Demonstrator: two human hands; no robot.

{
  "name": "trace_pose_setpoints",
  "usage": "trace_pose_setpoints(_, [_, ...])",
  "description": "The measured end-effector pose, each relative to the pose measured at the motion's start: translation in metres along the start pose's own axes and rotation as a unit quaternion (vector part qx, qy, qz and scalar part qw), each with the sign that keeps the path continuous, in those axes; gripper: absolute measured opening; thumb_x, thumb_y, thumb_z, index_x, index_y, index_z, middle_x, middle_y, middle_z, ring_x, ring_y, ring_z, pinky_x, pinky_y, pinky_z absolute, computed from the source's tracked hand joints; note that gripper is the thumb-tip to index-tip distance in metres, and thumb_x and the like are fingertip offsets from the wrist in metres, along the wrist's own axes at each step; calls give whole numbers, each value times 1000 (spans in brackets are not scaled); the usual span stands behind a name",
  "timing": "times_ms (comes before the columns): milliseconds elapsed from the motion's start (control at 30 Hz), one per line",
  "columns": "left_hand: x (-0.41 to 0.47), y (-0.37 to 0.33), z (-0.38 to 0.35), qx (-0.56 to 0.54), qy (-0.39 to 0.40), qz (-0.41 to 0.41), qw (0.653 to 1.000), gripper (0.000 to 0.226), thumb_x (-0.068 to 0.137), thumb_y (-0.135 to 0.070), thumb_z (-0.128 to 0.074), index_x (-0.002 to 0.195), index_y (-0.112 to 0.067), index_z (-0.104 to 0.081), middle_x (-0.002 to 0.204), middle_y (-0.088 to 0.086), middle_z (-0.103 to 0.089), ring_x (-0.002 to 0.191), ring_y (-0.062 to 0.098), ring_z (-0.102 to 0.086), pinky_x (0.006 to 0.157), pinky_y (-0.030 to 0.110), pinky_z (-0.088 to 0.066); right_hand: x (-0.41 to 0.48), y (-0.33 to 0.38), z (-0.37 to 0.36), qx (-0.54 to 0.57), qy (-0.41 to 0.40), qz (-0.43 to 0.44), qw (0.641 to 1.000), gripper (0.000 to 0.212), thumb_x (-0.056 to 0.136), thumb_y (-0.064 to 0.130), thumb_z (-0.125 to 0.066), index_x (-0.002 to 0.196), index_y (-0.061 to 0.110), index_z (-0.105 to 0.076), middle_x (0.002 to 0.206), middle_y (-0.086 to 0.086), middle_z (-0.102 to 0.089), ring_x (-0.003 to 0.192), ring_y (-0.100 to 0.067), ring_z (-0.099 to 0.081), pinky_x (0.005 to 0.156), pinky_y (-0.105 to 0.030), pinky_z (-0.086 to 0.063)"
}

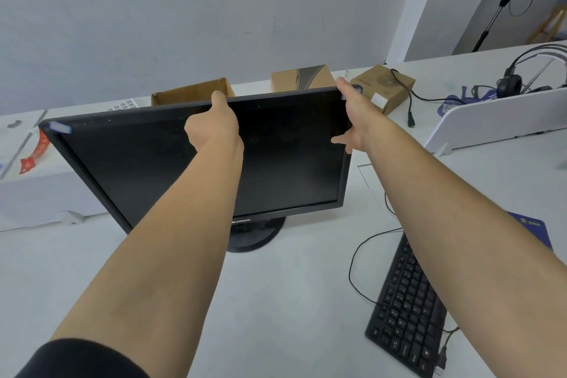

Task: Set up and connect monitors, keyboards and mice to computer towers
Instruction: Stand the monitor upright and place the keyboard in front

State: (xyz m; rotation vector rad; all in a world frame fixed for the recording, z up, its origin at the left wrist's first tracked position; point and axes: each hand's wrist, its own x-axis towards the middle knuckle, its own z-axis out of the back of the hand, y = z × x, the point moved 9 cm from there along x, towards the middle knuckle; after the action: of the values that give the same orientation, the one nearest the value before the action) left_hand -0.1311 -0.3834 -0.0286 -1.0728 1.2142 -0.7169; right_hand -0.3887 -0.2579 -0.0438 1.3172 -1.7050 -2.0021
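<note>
A black monitor (122, 163) with a dark screen stands on its round base (257, 236) on the white desk (276, 301). My left hand (214, 123) grips the middle of its top edge, fingers curled over the back. My right hand (352, 113) holds the top right corner, thumb and lower fingers spread along the right bezel. A black keyboard (405, 310) lies to the right under my right forearm, its thin black cable (352, 264) looping across the desk. No computer tower or mouse is in view.
Behind the monitor stand an open cardboard box (190, 90) and two closed ones (302, 77) (383, 86). A white divider (497, 116) and black headphones (512, 80) are at the right, a dark blue pad (534, 230) near my right arm, and a red ribbon (33, 153) at the left.
</note>
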Motion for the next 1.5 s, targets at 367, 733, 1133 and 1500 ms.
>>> trace_pose_setpoints(367, [8, 2, 0, 19, -15, -28, 999, 29, 86, -43, -65, 83, -19, -48, 85, -2, -63, 80, 14, -69, 66, 29, -56, -3, -11, -8, 88, 106, 20, 990, 55, 96, 56, -53, 143, 28, -45, 139, -1, -53, 135, -28, -43, 113, -54, -28])
trace_pose_setpoints(733, [-52, 51, 38, 273, 157, -179, 932, 63, 104, -56, -20, 63, -14, -42, 54, 3, -45, 52, 19, -43, 59, 33, -39, -67, -117, 37, 5, -7, 14, 1000, 35, 99, 26, -56, 127, 6, -59, 109, -2, -65, 98, -16, -64, 100, -44, -53])
trace_pose_setpoints(1133, [-177, 190, 37, 493, 348, -282, 745, 51, 107, -40, -16, 68, -11, -32, 58, 2, -39, 56, 19, -37, 54, 34, -35, -174, -236, 164, -78, -105, -39, 991, 15, 99, 20, -58, 112, 18, -66, 102, -5, -73, 85, -15, -67, 87, -38, -56])
trace_pose_setpoints(1500, [-307, 245, -36, 498, 393, -290, 717, 63, 107, -43, -13, 58, -16, -42, 65, 3, -56, 67, 24, -55, 69, 35, -46, -192, -260, 321, -73, -151, -56, 984, 18, 101, 25, -56, 115, 18, -64, 106, -4, -71, 98, -20, -68, 86, -35, -55])
